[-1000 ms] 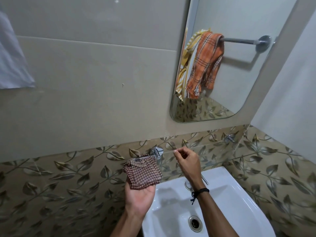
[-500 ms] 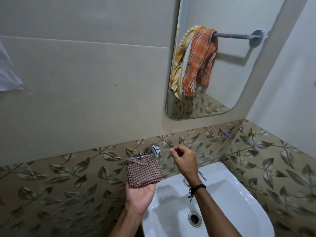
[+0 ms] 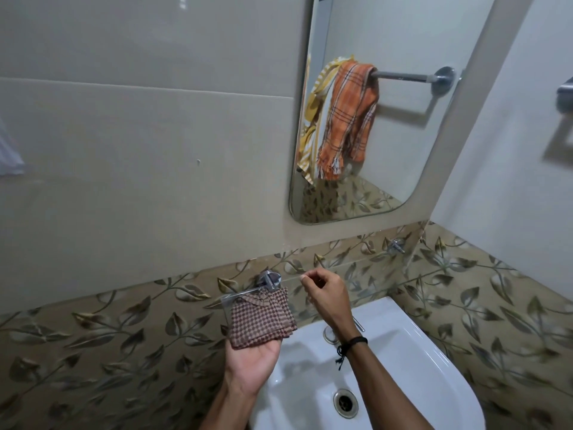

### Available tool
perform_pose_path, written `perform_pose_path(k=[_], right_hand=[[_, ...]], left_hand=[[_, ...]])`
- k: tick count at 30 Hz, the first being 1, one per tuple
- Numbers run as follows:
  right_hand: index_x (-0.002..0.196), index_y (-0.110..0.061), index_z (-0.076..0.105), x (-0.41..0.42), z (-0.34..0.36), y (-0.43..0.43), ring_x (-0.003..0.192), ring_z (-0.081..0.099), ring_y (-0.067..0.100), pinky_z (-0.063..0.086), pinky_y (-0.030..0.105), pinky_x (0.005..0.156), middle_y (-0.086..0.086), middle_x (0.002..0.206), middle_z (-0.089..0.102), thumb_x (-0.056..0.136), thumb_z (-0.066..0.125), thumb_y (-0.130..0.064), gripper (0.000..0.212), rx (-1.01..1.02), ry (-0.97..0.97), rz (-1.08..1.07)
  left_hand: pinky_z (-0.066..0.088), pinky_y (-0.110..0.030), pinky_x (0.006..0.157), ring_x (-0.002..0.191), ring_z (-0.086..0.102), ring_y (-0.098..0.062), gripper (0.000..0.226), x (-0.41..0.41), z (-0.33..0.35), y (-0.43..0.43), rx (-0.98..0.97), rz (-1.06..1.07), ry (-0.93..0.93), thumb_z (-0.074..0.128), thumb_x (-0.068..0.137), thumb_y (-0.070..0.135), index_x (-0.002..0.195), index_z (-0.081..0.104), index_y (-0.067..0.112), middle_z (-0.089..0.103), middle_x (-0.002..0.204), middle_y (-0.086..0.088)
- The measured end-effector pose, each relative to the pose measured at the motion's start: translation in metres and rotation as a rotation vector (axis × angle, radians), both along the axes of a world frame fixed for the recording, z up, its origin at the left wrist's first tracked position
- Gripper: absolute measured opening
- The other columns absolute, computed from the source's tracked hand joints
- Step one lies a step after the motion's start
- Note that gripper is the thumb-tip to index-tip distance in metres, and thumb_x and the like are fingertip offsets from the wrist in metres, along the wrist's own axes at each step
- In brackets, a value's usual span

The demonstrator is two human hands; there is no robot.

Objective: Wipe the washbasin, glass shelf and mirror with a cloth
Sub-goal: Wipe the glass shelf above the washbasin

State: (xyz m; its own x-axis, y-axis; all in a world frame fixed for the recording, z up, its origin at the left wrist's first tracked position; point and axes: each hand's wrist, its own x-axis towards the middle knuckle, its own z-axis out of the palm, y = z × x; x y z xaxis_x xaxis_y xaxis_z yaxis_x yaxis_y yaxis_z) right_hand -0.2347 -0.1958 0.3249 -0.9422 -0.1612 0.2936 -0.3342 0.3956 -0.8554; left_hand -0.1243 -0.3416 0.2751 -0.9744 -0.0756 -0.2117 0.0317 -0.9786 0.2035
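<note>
A folded brown checked cloth (image 3: pixel 263 321) lies on the upturned fingers of my left hand (image 3: pixel 252 361), held up against the left end of the glass shelf (image 3: pixel 372 268), just below its chrome bracket (image 3: pixel 269 280). My right hand (image 3: pixel 325 296) hovers at the middle of the shelf with its fingers curled and thumb and forefinger tips together; nothing shows between them. The white washbasin (image 3: pixel 418 367) is below both hands. The mirror (image 3: pixel 403 135) hangs on the wall above the shelf.
The tap (image 3: pixel 356 324) is partly hidden behind my right wrist, and the drain (image 3: pixel 345 401) lies near the bottom. The mirror reflects an orange checked towel (image 3: pixel 350 119) on a rail. A chrome fitting (image 3: pixel 566 91) sticks out of the right wall. Leaf-patterned tiles surround the basin.
My left hand has slid the cloth a little to the right under the shelf, closer to the bracket. My right hand has stayed at the shelf. The view has shifted slightly.
</note>
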Motion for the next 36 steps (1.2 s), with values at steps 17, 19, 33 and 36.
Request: perform_pose_path(k=[17, 19, 33, 36], right_hand=[[0.082, -0.019, 0.073, -0.006, 0.003, -0.002, 0.056, 0.062, 0.004, 0.051, 0.022, 0.055, -0.005, 0.067, 0.071, 0.092, 0.069, -0.02, 0.011, -0.07, -0.06, 0.09], [0.081, -0.018, 0.073, -0.008, 0.004, 0.002, 0.055, 0.06, 0.009, 0.052, 0.028, 0.057, -0.003, 0.066, 0.07, 0.092, 0.069, -0.019, 0.012, -0.101, -0.087, 0.135], [0.085, -0.013, 0.075, -0.012, 0.008, 0.009, 0.062, 0.063, 0.011, 0.052, 0.028, 0.061, 0.002, 0.072, 0.072, 0.092, 0.067, -0.015, 0.01, -0.175, -0.159, 0.186], [0.086, -0.01, 0.074, -0.012, 0.007, 0.009, 0.06, 0.063, 0.012, 0.051, 0.026, 0.06, 0.002, 0.069, 0.071, 0.093, 0.067, -0.014, 0.011, -0.174, -0.163, 0.192]], left_hand=[[0.055, -0.053, 0.093, 0.12, 0.063, -0.034, 0.039, -0.008, -0.022, -0.001, 0.135, 0.088, 0.156, 0.059, 0.087, 0.024, 0.118, 0.072, 0.003, 0.059, 0.141, -0.014], [0.06, -0.052, 0.08, 0.104, 0.07, -0.038, 0.036, -0.012, -0.008, 0.016, 0.148, 0.104, 0.123, 0.052, 0.095, 0.027, 0.111, 0.071, 0.001, 0.067, 0.126, -0.02], [0.046, -0.05, 0.105, 0.111, 0.064, -0.038, 0.045, -0.025, 0.025, 0.052, 0.125, 0.058, -0.052, 0.047, 0.09, 0.028, 0.109, 0.071, -0.005, 0.068, 0.121, -0.024], [0.049, -0.051, 0.1, 0.11, 0.066, -0.038, 0.045, -0.01, 0.014, 0.047, 0.128, 0.029, -0.053, 0.041, 0.101, 0.031, 0.117, 0.067, -0.003, 0.066, 0.127, -0.022]])
